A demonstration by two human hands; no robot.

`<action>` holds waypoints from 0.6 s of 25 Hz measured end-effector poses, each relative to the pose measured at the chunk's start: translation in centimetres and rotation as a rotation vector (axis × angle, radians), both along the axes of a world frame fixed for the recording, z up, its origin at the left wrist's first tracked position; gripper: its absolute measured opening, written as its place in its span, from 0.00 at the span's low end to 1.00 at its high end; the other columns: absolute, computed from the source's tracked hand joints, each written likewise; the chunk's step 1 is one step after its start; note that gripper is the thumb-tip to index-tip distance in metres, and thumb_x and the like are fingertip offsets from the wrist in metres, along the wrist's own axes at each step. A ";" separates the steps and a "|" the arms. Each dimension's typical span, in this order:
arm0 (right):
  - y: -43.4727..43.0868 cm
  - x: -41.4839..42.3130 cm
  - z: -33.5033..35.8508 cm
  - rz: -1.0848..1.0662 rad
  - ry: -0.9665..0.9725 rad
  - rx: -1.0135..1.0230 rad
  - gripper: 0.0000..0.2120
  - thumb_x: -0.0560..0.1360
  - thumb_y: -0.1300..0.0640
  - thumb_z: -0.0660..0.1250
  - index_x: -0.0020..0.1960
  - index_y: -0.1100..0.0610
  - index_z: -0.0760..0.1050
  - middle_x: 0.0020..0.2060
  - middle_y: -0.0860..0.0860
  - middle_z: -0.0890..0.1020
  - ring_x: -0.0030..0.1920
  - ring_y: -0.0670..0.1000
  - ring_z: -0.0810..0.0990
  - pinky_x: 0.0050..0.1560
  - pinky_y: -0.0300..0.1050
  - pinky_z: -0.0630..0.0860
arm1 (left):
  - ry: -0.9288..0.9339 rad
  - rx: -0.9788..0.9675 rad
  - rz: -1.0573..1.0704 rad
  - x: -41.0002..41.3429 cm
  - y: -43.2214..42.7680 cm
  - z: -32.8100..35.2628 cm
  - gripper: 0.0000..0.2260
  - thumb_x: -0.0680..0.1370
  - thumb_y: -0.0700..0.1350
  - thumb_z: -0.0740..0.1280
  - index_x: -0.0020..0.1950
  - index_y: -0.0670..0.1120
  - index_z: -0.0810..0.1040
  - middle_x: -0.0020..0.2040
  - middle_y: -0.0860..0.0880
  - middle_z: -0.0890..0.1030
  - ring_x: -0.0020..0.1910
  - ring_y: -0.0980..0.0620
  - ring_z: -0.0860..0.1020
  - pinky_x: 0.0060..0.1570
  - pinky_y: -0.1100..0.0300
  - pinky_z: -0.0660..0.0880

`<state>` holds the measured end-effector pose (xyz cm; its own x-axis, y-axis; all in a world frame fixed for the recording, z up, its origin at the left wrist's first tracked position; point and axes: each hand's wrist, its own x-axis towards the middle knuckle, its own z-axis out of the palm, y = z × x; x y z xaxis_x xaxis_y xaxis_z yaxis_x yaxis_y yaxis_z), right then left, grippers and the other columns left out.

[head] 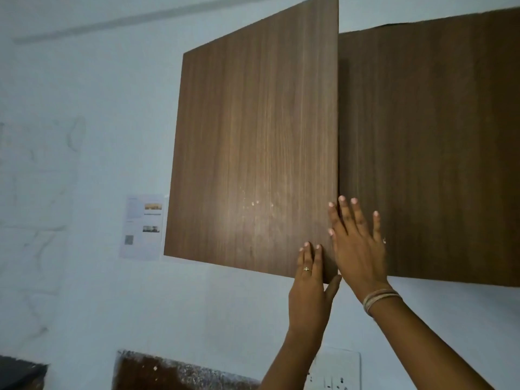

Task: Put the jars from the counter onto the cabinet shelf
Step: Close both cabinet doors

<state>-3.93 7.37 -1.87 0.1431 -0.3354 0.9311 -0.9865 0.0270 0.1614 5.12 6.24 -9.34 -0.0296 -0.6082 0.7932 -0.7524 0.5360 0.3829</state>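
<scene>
Head view: left hand (309, 280) grips the lower corner of the brown wood-grain left cabinet door (253, 150), swung ajar; right hand (357, 243) lies flat, fingers spread, on the right door (436, 150). Jars and shelf are out of sight.

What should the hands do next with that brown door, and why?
Probably swing the left door wider. It stands only partly open, the left hand pinches its bottom corner, and the right hand lies flat on the shut right door. No shelf or jars show yet, so the cupboard likely needs opening more first.
</scene>
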 end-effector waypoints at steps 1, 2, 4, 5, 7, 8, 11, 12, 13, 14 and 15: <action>-0.9 -0.3 0.0 -0.013 -0.005 0.008 0.24 0.79 0.45 0.44 0.73 0.53 0.48 0.73 0.56 0.52 0.72 0.57 0.46 0.70 0.61 0.48 | -0.035 0.006 -0.001 -0.2 -1.1 0.0 0.38 0.71 0.69 0.42 0.77 0.53 0.46 0.78 0.54 0.43 0.77 0.55 0.48 0.70 0.61 0.61; -2.0 -0.7 -0.1 -0.012 -0.021 0.016 0.26 0.78 0.44 0.33 0.73 0.52 0.47 0.73 0.55 0.52 0.72 0.57 0.47 0.70 0.61 0.47 | -0.077 0.014 -0.002 -0.4 -2.4 0.1 0.34 0.75 0.65 0.48 0.77 0.53 0.45 0.78 0.54 0.43 0.77 0.54 0.48 0.71 0.60 0.61; -4.0 -1.4 -0.3 -0.012 -0.046 0.039 0.34 0.74 0.43 0.22 0.73 0.51 0.48 0.74 0.55 0.53 0.72 0.58 0.48 0.69 0.61 0.46 | -0.136 0.031 0.008 -0.6 -4.5 0.3 0.31 0.79 0.57 0.57 0.77 0.52 0.45 0.78 0.52 0.43 0.77 0.52 0.47 0.71 0.59 0.61; -5.0 -1.7 -0.2 -0.024 -0.056 0.064 0.34 0.74 0.43 0.22 0.73 0.51 0.49 0.74 0.55 0.53 0.73 0.59 0.49 0.70 0.61 0.46 | -0.151 0.031 0.007 -0.9 -5.7 0.4 0.31 0.79 0.54 0.58 0.77 0.51 0.46 0.78 0.51 0.43 0.77 0.51 0.47 0.71 0.59 0.61; -6.3 -2.0 -0.1 -0.027 -0.079 0.113 0.31 0.75 0.44 0.26 0.73 0.51 0.49 0.74 0.55 0.51 0.74 0.60 0.50 0.71 0.63 0.49 | -0.164 0.006 0.019 -1.0 -7.2 0.6 0.30 0.80 0.52 0.59 0.77 0.51 0.47 0.78 0.50 0.45 0.77 0.50 0.47 0.71 0.58 0.61; -6.9 -2.2 -0.1 -0.033 -0.081 0.115 0.30 0.75 0.44 0.25 0.74 0.51 0.46 0.73 0.54 0.48 0.74 0.60 0.49 0.71 0.62 0.50 | -0.162 -0.009 0.021 -1.2 -7.7 0.5 0.30 0.80 0.51 0.60 0.77 0.51 0.48 0.78 0.50 0.45 0.77 0.50 0.47 0.71 0.58 0.62; -9.4 -2.9 -0.5 -0.038 -0.109 0.142 0.24 0.78 0.45 0.35 0.72 0.49 0.35 0.72 0.52 0.37 0.72 0.57 0.36 0.73 0.61 0.46 | -0.164 -0.022 0.011 -1.7 -9.3 0.1 0.29 0.81 0.46 0.60 0.77 0.52 0.48 0.78 0.51 0.44 0.77 0.50 0.47 0.69 0.59 0.64; -10.2 -3.0 -0.6 -0.029 -0.125 0.147 0.25 0.79 0.45 0.38 0.72 0.48 0.34 0.72 0.52 0.36 0.72 0.56 0.35 0.74 0.61 0.44 | -0.164 -0.034 0.013 -1.8 -9.7 0.1 0.30 0.81 0.44 0.60 0.77 0.52 0.47 0.78 0.50 0.43 0.77 0.49 0.47 0.68 0.60 0.65; -10.5 -3.0 -0.7 -0.039 -0.130 0.164 0.25 0.78 0.45 0.36 0.71 0.49 0.32 0.72 0.52 0.35 0.72 0.57 0.35 0.74 0.61 0.43 | -0.171 -0.038 0.017 -1.9 -10.0 0.1 0.30 0.81 0.43 0.60 0.77 0.52 0.46 0.78 0.50 0.43 0.77 0.49 0.47 0.68 0.60 0.65; -11.0 -3.0 -1.0 -0.048 -0.123 0.162 0.25 0.75 0.44 0.29 0.71 0.49 0.31 0.72 0.52 0.35 0.73 0.57 0.36 0.73 0.60 0.43 | -0.180 -0.041 0.020 -2.0 -10.3 0.0 0.31 0.81 0.42 0.60 0.77 0.52 0.45 0.78 0.50 0.43 0.77 0.49 0.47 0.69 0.60 0.64; -11.1 -2.8 -1.2 -0.050 -0.116 0.148 0.29 0.72 0.43 0.22 0.71 0.50 0.32 0.72 0.53 0.37 0.74 0.58 0.38 0.73 0.60 0.45 | -0.205 -0.041 0.031 -2.0 -10.5 0.0 0.31 0.81 0.41 0.60 0.77 0.52 0.44 0.78 0.50 0.42 0.77 0.49 0.45 0.69 0.60 0.64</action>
<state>-6.74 -3.76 -3.02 0.0179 -0.4736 0.8806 -0.9968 0.0606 0.0529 3.11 -4.30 -9.29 -0.1743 -0.5785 0.7968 -0.8288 0.5231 0.1985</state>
